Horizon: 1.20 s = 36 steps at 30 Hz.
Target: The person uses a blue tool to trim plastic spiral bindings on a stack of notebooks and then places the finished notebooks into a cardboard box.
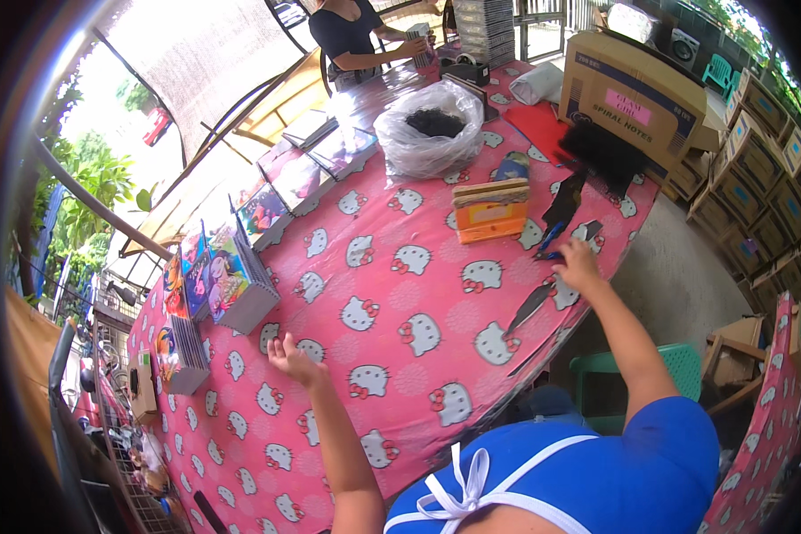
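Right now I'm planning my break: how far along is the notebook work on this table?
Done: picture-covered notebook stacks stand along the table's left edge. In hand: the right hand reaches a blue tool near the orange stack; the left hand rests open on the tablecloth. Left: black strips lie loose.

You are facing a large brown cardboard box sitting at the far right end of the surface, with a pink rectangular label showing on its side. A small orange box is standing near the middle of the surface, and a clear plastic bag holding dark contents is resting beyond it. Stacked brown cartons are lining the floor to your right.
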Available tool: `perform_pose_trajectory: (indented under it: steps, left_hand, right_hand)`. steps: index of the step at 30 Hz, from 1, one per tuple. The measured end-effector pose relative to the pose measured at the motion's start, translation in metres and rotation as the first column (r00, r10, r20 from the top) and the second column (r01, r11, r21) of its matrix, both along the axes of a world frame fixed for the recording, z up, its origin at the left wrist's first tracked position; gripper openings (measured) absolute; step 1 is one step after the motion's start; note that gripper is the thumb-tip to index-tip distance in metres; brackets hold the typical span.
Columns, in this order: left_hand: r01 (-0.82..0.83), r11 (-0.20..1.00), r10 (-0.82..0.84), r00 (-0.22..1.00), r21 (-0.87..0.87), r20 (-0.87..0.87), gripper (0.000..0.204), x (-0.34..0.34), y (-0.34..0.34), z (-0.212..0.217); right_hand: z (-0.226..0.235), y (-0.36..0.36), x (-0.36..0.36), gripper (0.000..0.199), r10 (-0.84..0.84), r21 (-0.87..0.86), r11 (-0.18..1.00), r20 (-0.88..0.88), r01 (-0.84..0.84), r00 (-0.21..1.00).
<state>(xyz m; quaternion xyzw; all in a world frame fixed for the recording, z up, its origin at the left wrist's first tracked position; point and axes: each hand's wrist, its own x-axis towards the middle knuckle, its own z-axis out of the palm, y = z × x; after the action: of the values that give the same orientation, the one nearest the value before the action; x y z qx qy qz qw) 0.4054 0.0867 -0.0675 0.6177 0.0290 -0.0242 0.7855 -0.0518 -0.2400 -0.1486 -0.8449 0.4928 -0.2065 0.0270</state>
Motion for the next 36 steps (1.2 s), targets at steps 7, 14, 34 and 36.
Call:
perform_pose_trajectory:
  steps: [7,14,34,36]
  left_hand:
    - [-0.017,0.999,0.016,0.999,-0.040,-0.041,0.040,-0.093,-0.090,0.018]
    - [0.266,0.798,-0.545,0.702,0.541,0.458,0.072,-0.178,-0.216,0.028]
    - [0.092,0.181,-0.915,0.381,0.979,0.133,0.056,-0.320,-0.264,0.058]
    - [0.069,0.169,-0.921,0.367,0.983,0.132,0.059,-0.331,-0.258,0.048]
  right_hand:
    - [0.029,-0.033,-0.028,0.035,-0.056,0.114,0.992,-0.054,0.062,0.997]
    - [0.049,-0.178,0.047,0.051,0.339,0.072,0.920,0.348,-0.385,0.874]
    - [0.171,-0.156,-0.078,0.032,0.118,0.052,0.977,0.676,-0.206,0.728]
    - [0.197,-0.182,-0.131,0.033,0.101,-0.095,0.994,0.714,-0.047,0.693]
